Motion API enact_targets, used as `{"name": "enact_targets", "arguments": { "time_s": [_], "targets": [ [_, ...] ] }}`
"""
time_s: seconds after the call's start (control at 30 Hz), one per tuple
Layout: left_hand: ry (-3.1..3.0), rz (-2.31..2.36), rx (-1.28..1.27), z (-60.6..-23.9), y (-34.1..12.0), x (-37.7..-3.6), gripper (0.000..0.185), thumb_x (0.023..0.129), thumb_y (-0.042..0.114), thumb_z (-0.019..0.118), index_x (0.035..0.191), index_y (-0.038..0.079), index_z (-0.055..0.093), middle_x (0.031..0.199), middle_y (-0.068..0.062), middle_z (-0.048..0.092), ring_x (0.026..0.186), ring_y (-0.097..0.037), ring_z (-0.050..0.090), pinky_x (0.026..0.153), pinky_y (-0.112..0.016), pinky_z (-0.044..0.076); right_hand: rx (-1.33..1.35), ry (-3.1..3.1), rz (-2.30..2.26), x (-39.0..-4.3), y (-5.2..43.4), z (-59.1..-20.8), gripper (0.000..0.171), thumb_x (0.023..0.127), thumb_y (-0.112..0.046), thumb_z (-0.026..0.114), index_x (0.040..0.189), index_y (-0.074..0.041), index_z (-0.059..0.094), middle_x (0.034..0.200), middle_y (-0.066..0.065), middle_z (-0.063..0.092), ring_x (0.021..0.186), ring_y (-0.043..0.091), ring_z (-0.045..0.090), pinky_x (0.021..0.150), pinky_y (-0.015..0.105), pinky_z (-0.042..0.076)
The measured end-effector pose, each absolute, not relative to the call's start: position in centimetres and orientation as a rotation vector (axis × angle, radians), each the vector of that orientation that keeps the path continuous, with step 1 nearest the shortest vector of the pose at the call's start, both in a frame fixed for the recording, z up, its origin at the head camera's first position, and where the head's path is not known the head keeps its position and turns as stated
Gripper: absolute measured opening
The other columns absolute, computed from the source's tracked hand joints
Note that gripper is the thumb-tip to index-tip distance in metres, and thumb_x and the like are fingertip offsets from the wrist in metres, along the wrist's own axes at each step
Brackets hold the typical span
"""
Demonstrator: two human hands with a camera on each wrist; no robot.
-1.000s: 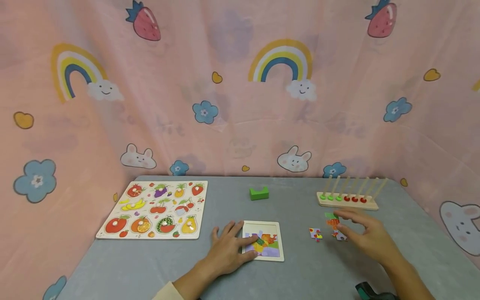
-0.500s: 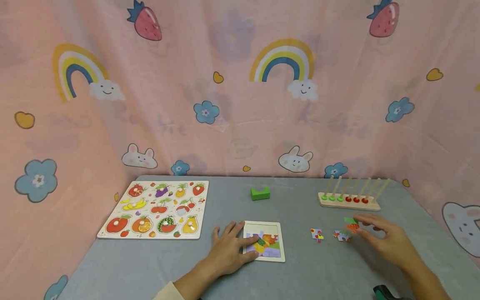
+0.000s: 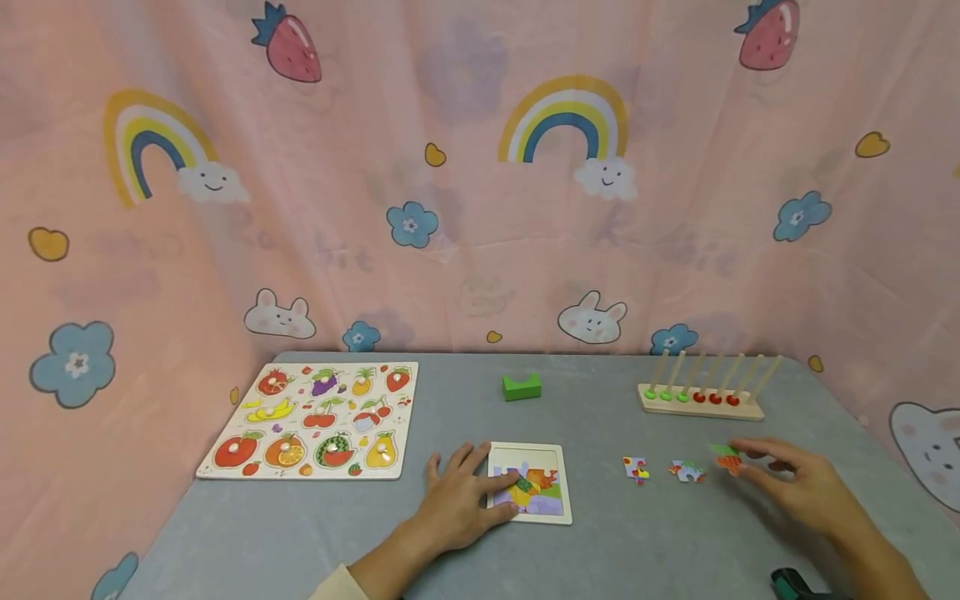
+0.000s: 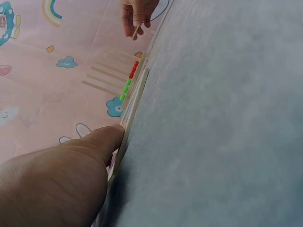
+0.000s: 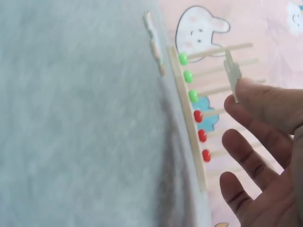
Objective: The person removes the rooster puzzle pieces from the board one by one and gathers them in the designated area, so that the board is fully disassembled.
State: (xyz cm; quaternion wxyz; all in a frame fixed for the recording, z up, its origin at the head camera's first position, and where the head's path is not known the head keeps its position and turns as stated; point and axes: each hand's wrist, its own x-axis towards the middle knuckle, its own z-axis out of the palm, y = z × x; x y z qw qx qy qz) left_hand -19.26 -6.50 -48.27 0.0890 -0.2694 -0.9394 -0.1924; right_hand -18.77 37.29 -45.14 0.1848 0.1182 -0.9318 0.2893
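Note:
My left hand (image 3: 468,487) lies flat with straight fingers on the left side of a small framed jigsaw tray (image 3: 553,457); the left wrist view shows its thumb (image 4: 102,139) against the tray's edge (image 4: 135,97). To the right, my right hand (image 3: 753,460) pinches an orange and green puzzle piece (image 3: 726,458) just above the table. The right wrist view shows that piece (image 5: 232,73) edge-on at my fingertips (image 5: 248,90). Two loose pieces (image 3: 635,468) (image 3: 687,472) lie flat between the tray and my right hand.
A wooden peg rack (image 3: 701,402) with green and red beads stands behind my right hand. A green block (image 3: 521,387) sits mid-table, and a fruit puzzle board (image 3: 311,419) lies at the left. Pink patterned cloth walls the table on three sides.
My right hand has carried the orange and green piece to the right, away from the two loose pieces. The left hand has stayed on the tray.

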Motion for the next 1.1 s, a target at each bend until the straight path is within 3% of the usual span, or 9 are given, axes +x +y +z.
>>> {"name": "enact_targets", "arguments": {
  "time_s": [0.17,0.33,0.5,0.73,0.83,0.97,1.1],
  "targets": [
    [-2.795,-0.566,-0.804,-48.4,-6.4,-19.2,0.045,0.075,0.063,0.046,0.115,0.043,0.052,0.133,-0.006,0.036,0.120,-0.031,0.027,0.084,-0.064,0.008,0.275,-2.727,0.804,-18.7,38.2,-45.9,0.033,0.077,-0.028,0.064,0.106,-0.012,0.063,0.102,0.006,0.060,0.084,-0.005,0.050,0.061,0.019,0.043],
    [-2.797,-0.569,-0.804,-48.4,-6.4,-19.2,0.045,0.075,0.063,0.045,0.115,0.043,0.052,0.133,-0.006,0.036,0.120,-0.031,0.027,0.084,-0.064,0.009,0.242,-2.772,0.773,-18.6,38.6,-46.7,0.037,0.078,-0.033,0.063,0.108,-0.013,0.061,0.103,0.007,0.060,0.082,-0.001,0.053,0.062,0.021,0.043],
    [-2.792,-0.572,-0.809,-48.2,-6.4,-19.2,0.046,0.075,0.063,0.045,0.115,0.043,0.052,0.133,-0.007,0.036,0.120,-0.032,0.027,0.083,-0.064,0.010,0.243,-2.759,0.706,-18.6,38.9,-47.1,0.035,0.076,-0.035,0.064,0.104,-0.014,0.063,0.102,0.006,0.060,0.089,-0.008,0.043,0.072,0.039,0.037],
    [-2.796,-0.568,-0.811,-48.3,-6.6,-19.3,0.046,0.075,0.063,0.045,0.116,0.043,0.052,0.132,-0.007,0.036,0.120,-0.031,0.027,0.083,-0.064,0.009,0.278,-2.716,0.664,-18.9,38.9,-47.7,0.030,0.075,-0.028,0.067,0.100,-0.011,0.065,0.099,0.015,0.060,0.093,0.038,0.049,0.073,0.050,0.033],
    [-2.797,-0.566,-0.810,-48.4,-6.7,-19.4,0.046,0.076,0.063,0.045,0.115,0.042,0.052,0.132,-0.007,0.036,0.120,-0.031,0.027,0.083,-0.064,0.009,0.269,-2.715,0.667,-19.0,38.8,-47.7,0.029,0.076,-0.026,0.066,0.099,-0.009,0.064,0.100,0.017,0.059,0.094,0.041,0.048,0.074,0.052,0.032],
    [-2.791,-0.567,-0.809,-48.4,-6.7,-19.4,0.046,0.075,0.063,0.045,0.115,0.042,0.053,0.132,-0.007,0.037,0.120,-0.032,0.028,0.083,-0.064,0.010,0.205,-2.752,0.686,-19.0,38.7,-47.4,0.031,0.079,-0.028,0.063,0.104,-0.009,0.063,0.101,0.013,0.060,0.092,0.033,0.051,0.073,0.046,0.037],
    [-2.781,-0.564,-0.812,-48.5,-6.6,-19.4,0.046,0.075,0.063,0.045,0.115,0.042,0.053,0.131,-0.007,0.038,0.119,-0.032,0.029,0.082,-0.064,0.010,0.114,-2.775,0.734,-18.9,38.6,-46.5,0.034,0.082,-0.031,0.059,0.108,-0.010,0.060,0.096,0.010,0.062,0.079,0.008,0.054,0.060,0.031,0.045]
  ]
}}
